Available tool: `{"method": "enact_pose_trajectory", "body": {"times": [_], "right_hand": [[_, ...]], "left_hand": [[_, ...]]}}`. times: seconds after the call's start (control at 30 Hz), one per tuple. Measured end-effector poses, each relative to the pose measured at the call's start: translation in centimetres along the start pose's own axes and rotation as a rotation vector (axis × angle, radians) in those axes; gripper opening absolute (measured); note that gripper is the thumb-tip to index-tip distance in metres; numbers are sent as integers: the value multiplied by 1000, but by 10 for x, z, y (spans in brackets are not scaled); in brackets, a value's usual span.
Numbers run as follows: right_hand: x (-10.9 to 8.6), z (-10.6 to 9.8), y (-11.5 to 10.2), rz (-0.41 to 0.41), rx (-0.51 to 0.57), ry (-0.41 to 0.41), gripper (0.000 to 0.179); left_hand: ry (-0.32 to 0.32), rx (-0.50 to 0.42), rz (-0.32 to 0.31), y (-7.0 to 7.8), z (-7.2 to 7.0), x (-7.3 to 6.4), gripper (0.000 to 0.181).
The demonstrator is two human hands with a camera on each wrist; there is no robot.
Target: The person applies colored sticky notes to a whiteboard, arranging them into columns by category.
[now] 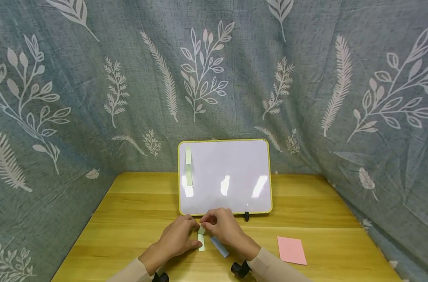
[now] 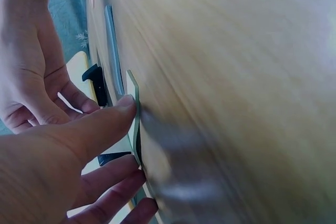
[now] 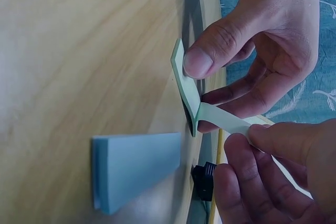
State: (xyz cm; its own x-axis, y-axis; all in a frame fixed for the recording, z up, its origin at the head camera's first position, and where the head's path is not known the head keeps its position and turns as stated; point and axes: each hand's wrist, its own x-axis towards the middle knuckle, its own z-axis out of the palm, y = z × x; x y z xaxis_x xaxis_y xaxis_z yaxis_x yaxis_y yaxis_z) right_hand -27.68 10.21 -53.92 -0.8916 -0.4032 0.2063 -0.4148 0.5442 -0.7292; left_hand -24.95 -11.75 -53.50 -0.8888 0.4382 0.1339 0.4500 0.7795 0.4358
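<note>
My left hand (image 1: 178,235) holds a narrow pale green sticky note pad (image 3: 185,85) at the table, its thumb along one face and the fingers round the far end. Between thumb and fingertips my right hand (image 1: 223,228) pinches the free end of the top sheet (image 3: 223,119), which curls up from the pad while its other end stays joined there. Just beside the right hand lies a blue sticky note pad (image 1: 219,247), narrow as well.
Behind the hands a yellow-framed whiteboard (image 1: 231,168) stands tilted back, with two green strips (image 1: 188,155) stuck one above the other at its left. A black clip-like piece (image 1: 247,216) sits at its lower edge. Pink square notes (image 1: 292,250) lie at the right.
</note>
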Motion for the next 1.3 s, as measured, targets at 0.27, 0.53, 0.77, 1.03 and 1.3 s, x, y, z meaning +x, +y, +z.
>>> {"method": "enact_pose_trajectory", "body": {"times": [0.27,0.53,0.77,1.03,1.3], "right_hand": [[2,-1,-2,-2,-23,30,6],[5,-2,-4,8,-28,39,7],[7,-2,-4,8,-33,44,7],[10,-4,-3,16,-44,58,8],[13,-6,-3,3,-46,79,10]], "left_hand": [[5,21,-4,0,2,1,46],[10,31,-6,1,1,0,45],[2,25,-18,1,1,1,45],[7,16,-23,1,1,2,46],[30,-4,20,-2,2,0,45]]}}
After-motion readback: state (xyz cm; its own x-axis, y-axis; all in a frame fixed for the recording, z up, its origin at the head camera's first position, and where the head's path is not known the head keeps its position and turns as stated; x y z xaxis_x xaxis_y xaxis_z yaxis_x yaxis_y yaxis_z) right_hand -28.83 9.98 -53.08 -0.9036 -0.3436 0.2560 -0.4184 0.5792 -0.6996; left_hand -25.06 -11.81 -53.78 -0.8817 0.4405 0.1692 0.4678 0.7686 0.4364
